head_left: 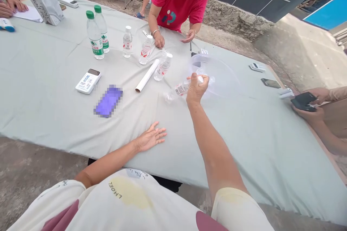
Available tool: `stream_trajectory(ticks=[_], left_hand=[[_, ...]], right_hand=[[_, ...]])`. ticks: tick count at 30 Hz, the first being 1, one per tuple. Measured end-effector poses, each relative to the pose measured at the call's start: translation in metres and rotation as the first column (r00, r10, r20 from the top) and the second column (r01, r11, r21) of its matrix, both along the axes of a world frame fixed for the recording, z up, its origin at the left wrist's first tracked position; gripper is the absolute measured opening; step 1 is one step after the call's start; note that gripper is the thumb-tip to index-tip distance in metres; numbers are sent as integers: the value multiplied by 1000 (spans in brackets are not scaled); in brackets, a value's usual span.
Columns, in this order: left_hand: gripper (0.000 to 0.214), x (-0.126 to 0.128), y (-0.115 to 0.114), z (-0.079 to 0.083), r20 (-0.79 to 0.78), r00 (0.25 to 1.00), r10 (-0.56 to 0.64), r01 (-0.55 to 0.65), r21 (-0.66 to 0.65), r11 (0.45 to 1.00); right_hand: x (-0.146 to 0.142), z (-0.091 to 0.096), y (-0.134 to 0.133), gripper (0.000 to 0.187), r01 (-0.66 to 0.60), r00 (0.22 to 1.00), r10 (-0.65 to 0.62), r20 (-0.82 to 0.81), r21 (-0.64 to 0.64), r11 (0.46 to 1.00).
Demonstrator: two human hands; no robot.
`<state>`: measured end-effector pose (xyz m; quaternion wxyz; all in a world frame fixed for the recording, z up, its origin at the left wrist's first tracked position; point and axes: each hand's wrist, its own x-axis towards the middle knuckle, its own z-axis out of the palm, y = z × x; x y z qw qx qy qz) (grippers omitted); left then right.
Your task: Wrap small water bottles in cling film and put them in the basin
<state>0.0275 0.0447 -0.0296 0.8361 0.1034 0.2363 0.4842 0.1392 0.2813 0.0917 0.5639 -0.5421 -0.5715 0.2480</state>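
Observation:
My right hand (198, 87) is wrapped round the neck end of a small clear water bottle (181, 89), which is tilted with its base to the left, above the cloth. Motion smears the bottle a little. Behind that hand is a large clear plastic container (223, 68), blurred and see-through. My left hand (151, 137) lies palm up on the cloth with its fingers spread and nothing in it. Close by, a white cardboard tube (147, 76) lies beside a small water bottle (162, 67). Another two small bottles (145, 50) (127, 42) stand farther back.
A grey-green cloth covers the table (130, 110). Two green-capped bottles (95, 39), a white power bank (88, 81) and a pixelated purple phone (108, 101) are at left. A person in pink (173, 3) is opposite; another person's hands (316, 104) hold a black device at right.

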Motion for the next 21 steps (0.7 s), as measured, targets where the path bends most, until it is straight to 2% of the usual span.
stream_trajectory(ticks=[4, 6, 8, 12, 15, 18, 21], left_hand=[[100, -3, -6, 0, 6, 1000, -20, 20, 2, 1000], [99, -5, -7, -1, 7, 1000, -25, 25, 1, 1000], [99, -5, -7, -2, 6, 1000, -27, 27, -4, 1000], [99, -7, -5, -1, 4, 1000, -20, 21, -19, 1000], [89, -8, -4, 0, 1, 1000, -26, 26, -21, 999], [77, -9, -4, 0, -5, 999, -33, 33, -20, 999], [73, -9, -3, -1, -4, 1000, -29, 28, -25, 999]], right_hand=[[-11, 5, 71, 46, 51, 998, -52, 46, 26, 998], [-19, 5, 95, 44, 81, 992, -81, 96, 3, 997], [-27, 3, 111, 41, 59, 987, -48, 157, -66, 996], [-38, -2, 124, 36, -94, 967, 139, 212, -207, 974], [-39, -4, 123, 29, -165, 942, 235, 238, -279, 946], [-33, -6, 120, 25, -184, 930, 272, 246, -326, 927], [-20, -3, 120, 39, -203, 931, 275, 238, -288, 936]])
